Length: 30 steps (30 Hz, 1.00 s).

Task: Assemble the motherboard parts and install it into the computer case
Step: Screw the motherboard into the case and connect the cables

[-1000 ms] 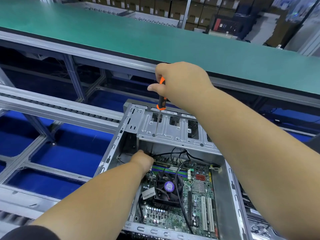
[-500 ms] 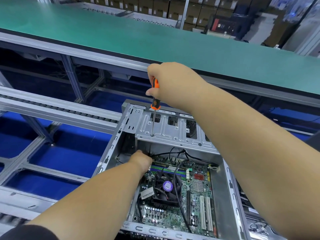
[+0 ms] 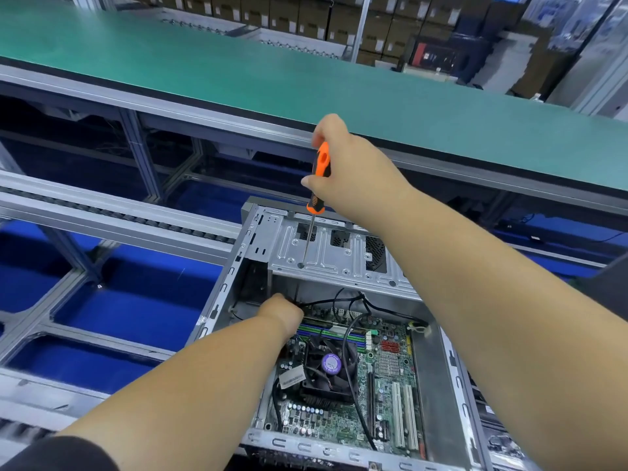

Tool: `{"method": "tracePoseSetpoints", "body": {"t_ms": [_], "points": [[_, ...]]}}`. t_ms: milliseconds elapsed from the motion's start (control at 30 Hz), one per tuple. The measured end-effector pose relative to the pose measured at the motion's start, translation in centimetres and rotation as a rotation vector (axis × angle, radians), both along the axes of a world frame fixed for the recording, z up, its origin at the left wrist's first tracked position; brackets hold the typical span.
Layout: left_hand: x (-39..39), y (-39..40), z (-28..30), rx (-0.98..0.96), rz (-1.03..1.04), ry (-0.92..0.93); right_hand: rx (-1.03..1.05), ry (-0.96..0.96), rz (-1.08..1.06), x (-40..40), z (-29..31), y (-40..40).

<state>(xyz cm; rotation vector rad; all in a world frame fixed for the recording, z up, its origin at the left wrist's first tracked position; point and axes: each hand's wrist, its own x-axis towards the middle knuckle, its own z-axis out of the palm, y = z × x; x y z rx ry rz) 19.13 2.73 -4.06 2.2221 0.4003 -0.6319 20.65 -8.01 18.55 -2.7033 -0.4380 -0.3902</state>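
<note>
No readable text anywhere. Print on the round purple fan sticker point(image 3: 331, 363) too small to make out; lines on the white label point(image 3: 291, 379) beside the fan blurred; markings on the circuit board point(image 3: 387, 396) illegible.

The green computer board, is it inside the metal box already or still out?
Inside. The motherboard lies flat in the open computer case, its metal walls around it, with the black fan on top.
</note>
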Motion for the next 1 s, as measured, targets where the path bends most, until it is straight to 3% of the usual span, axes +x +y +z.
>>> {"method": "tracePoseSetpoints", "body": {"t_ms": [167,300,367,600,767,900,1000], "points": [[0.3,0.3,2.8,0.101,-0.087,-0.080,0.210,-0.193,-0.020,-1.9,2.6,-0.8],[-0.3,1.1,5.8,-0.031,-0.129,-0.071,0.320,-0.377,-0.050,-3.3,6.4,-2.6],[-0.5,1.6,5.9,-0.254,0.068,0.007,0.361,-0.474,-0.067,-4.3,7.6,-3.8],[-4.7,3.2,10.4,-0.835,0.402,0.018,0.594,-0.665,-0.036,-8.5,8.6,-6.3],[-8.1,6.2,13.0,-1.263,0.631,-0.077,1.038,-0.456,-0.068,-10.4,6.6,-7.0],[-11.1,10.9,13.6,-1.325,0.617,-0.214,1.205,-0.251,-0.143,-12.1,4.0,-5.2],[-13.8,15.7,13.1,-1.259,0.551,-0.303,1.227,-0.108,-0.152,-13.9,2.3,-1.9]]}}
